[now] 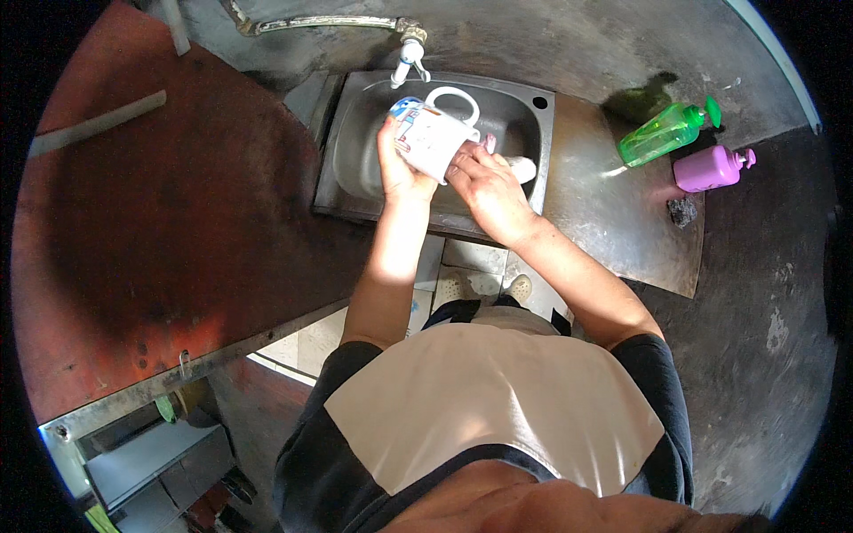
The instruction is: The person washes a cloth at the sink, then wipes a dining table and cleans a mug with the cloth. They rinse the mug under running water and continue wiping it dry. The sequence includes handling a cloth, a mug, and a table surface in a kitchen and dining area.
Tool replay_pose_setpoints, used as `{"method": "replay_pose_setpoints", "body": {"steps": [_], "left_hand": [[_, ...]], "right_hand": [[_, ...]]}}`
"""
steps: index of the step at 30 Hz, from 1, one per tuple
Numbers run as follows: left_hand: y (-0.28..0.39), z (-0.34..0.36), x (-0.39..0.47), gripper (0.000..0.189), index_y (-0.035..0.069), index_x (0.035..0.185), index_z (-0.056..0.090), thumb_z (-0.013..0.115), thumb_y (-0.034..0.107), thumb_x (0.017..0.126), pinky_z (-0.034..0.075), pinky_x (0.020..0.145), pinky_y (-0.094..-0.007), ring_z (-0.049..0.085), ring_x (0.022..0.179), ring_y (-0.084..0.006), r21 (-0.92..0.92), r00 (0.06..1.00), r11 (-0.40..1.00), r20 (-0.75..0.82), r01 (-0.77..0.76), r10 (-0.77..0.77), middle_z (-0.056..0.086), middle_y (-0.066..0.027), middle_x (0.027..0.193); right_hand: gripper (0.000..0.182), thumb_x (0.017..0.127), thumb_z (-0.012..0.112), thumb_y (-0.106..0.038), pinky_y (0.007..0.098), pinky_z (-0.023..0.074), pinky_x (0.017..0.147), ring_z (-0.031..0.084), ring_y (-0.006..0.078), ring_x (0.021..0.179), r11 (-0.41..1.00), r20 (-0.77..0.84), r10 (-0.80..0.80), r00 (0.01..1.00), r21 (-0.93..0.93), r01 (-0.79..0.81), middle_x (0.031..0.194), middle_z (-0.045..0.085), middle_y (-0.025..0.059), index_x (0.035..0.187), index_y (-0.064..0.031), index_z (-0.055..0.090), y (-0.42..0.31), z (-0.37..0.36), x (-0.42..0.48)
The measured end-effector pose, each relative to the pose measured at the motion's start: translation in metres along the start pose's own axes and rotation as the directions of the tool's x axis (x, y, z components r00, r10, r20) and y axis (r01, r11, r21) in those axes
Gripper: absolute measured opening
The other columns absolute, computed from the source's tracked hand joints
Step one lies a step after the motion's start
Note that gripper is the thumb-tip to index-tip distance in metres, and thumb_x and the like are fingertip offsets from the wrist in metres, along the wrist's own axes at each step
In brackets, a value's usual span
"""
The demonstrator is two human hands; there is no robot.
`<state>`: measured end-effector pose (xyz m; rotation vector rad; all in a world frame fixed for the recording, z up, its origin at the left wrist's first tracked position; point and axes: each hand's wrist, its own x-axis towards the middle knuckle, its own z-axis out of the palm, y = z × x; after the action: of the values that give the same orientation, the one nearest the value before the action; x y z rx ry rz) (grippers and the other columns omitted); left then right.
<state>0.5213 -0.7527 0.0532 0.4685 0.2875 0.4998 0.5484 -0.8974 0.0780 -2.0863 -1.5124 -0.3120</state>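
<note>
A white ceramic mug [432, 136] with a coloured printed picture is tilted over the sink [363, 166], its mouth facing down to the right. My left hand [406, 170] grips its body from the left and below. The mug's handle [460, 98] points up, away from me. My right hand [492, 190] is at the mouth, with its fingertips at or just inside the rim and partly hidden. Something small and pinkish [490, 142] shows beside those fingers, too unclear to name. Behind the right hand, a white object [523, 169] lies in the basin, partly covered.
A white plastic tap [408, 61] hangs above the basin. On the metal drainboard [586, 200] to the right are a green pump bottle [660, 136], a purple pump bottle [708, 170] and a dark scouring pad [682, 212]. A reddish-brown tabletop [200, 220] spreads out at left.
</note>
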Motion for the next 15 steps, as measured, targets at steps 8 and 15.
{"method": "replay_pose_setpoints", "body": {"steps": [8,15], "left_hand": [[0.018,-0.019,-0.003,0.055,0.007,0.111,0.053,0.060,0.048,0.075,0.048,0.082,-0.0460,0.057,0.097,-0.0292,-0.167,0.995,0.985,-0.091,0.033,-0.049,0.059,-0.0104,0.105],[0.000,-0.020,-0.012,0.062,0.005,0.114,0.050,0.057,0.052,0.075,0.048,0.082,-0.0464,0.057,0.098,-0.0306,-0.226,0.994,0.968,0.027,0.112,-0.109,0.058,-0.0167,0.107]], "right_hand": [[0.036,0.071,0.055,0.005,0.0274,0.0496,0.070,0.058,0.0177,0.080,0.546,-0.131,0.689,0.713,0.741,-0.392,0.094,0.059,0.0117,0.107,0.0031,0.052,0.030,-0.016,-0.050],[0.037,0.068,0.062,-0.001,0.0334,0.0507,0.075,0.061,0.0233,0.086,0.663,-0.126,0.492,0.862,0.695,-0.277,0.099,0.060,0.0164,0.105,-0.0026,0.056,-0.006,-0.037,-0.033]]}}
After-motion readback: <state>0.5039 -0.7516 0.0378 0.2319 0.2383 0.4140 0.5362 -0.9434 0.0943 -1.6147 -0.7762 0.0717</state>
